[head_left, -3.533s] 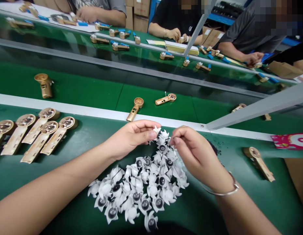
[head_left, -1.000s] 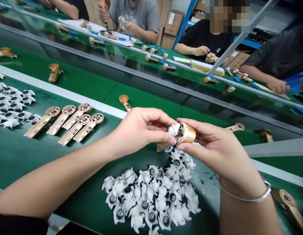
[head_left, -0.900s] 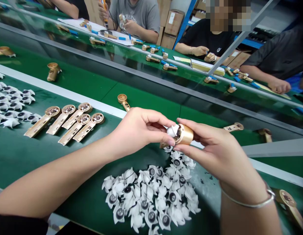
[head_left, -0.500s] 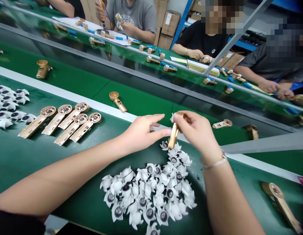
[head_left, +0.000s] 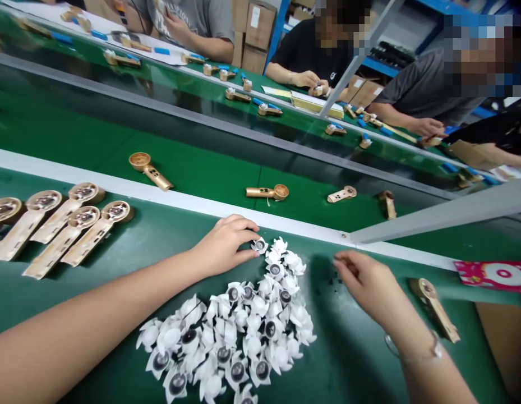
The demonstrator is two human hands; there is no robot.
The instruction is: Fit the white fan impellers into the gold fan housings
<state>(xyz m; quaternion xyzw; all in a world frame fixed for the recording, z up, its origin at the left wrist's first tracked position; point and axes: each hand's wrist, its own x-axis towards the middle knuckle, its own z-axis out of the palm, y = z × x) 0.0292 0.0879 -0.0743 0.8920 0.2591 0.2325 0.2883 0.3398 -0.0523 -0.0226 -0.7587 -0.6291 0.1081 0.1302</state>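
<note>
My left hand (head_left: 229, 244) pinches one small white fan blade wheel (head_left: 259, 245) by its edge, thumb below and fingertips above. The wheel shows its dark round hub, at the top of a heap of white fan blade wheels (head_left: 254, 322) lying on the green table. My right hand (head_left: 365, 280) hovers right of the heap, fingers curled in toward the thumb, with nothing visible in them. Beyond the white strip, a gold handheld fan casing (head_left: 260, 192) lies on the green conveyor belt.
Several open gold fan casing halves (head_left: 86, 241) lie at left. Another gold casing (head_left: 434, 308) rests at right, near a pink printed packet (head_left: 491, 275) and a cardboard piece (head_left: 504, 336). A grey metal bar (head_left: 445, 207) slants across the right. Co-workers sit across the belt.
The gold casing that was in my right hand now lies on the belt, and that hand has drawn back right. My left hand has closed on a fan blade wheel. The view has shifted right.
</note>
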